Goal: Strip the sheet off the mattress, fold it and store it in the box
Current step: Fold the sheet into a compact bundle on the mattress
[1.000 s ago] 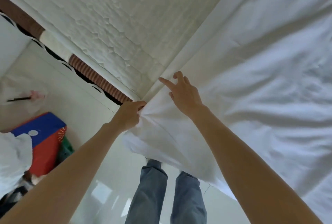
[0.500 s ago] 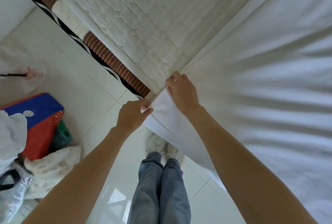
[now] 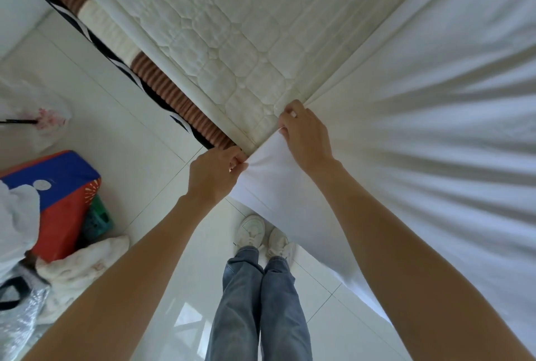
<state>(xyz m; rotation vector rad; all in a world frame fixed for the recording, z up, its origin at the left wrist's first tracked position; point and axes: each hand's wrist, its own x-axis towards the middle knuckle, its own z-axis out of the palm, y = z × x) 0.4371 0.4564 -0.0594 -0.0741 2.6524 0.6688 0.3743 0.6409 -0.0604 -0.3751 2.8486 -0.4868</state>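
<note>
Sheet corner is now lifted clear of the mattress corner; left hand and right hand each pinch its edge. One corner is judged stripped.

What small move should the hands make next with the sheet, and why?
Probably keep drawing the corner back toward the body. Both the left hand and right hand grip the sheet at the mattress corner; part of the quilted top is bare, yet most of the cloth lies stretched over the bed.
</note>
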